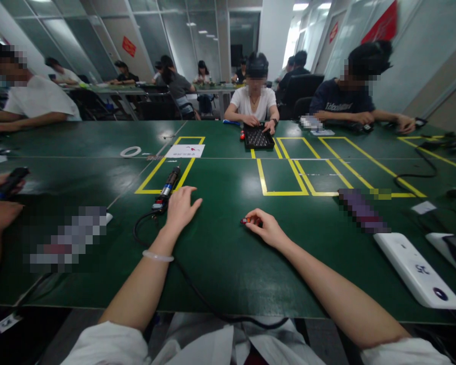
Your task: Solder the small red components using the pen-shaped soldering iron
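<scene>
My left hand [180, 205] is open, with thumb and fingers spread and nothing in its grasp. It hovers or rests just right of a black cylindrical tool [167, 188] with a blue band and a cable at its near end; whether the two touch is unclear. My right hand [265, 227] pinches a small red, orange and black piece [245, 221] between thumb and fingertips, low over the green table [220, 274]. The fingers cover part of that piece, and its exact kind is too small to make out.
A black cable [197, 289] runs under my left wrist to the table's front edge. White power bank [410, 268] lies at right, tape roll [130, 151] at back left, paper sheet [185, 151] ahead. Across sits a person with a black tray [259, 138]. Yellow tape [285, 193] marks rectangles.
</scene>
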### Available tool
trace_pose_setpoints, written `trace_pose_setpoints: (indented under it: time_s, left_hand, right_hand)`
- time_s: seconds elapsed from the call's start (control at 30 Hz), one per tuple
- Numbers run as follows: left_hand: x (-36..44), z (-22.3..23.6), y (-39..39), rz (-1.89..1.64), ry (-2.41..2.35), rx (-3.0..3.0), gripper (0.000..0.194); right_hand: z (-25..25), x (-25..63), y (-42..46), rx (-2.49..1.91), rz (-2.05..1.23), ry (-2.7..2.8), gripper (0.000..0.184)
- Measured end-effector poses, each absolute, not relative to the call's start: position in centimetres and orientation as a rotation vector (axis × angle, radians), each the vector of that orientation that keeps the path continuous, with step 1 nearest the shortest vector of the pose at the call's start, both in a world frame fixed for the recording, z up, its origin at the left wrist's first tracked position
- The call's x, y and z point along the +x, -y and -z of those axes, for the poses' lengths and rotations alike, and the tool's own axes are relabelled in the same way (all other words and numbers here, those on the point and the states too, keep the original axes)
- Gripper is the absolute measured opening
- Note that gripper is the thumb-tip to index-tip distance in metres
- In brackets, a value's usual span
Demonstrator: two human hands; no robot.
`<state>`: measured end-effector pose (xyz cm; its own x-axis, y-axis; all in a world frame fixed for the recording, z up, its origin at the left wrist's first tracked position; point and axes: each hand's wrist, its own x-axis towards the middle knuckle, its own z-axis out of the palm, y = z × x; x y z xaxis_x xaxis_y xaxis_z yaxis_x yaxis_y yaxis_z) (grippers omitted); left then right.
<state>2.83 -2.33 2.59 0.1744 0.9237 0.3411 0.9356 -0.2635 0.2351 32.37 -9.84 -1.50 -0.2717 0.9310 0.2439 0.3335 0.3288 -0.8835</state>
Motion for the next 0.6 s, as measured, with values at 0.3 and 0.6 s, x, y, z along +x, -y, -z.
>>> trace_pose_setpoints:
  time_s: [0.3, 0.6]
  left_hand:
    - [-7.1, -1.7, -0.3, 0.240, 2.492, -2.082, 0.062]
    - [-5.5, -1.7, -0.2, 0.113, 2.384, -2.139, 0.059]
  right_hand:
    - [1.4, 32.4, 9.9, -1.148, -0.926, 1.804, 0.015]
    - [1.6, 32.4, 9.8, -1.145, -0.914, 1.804, 0.016]
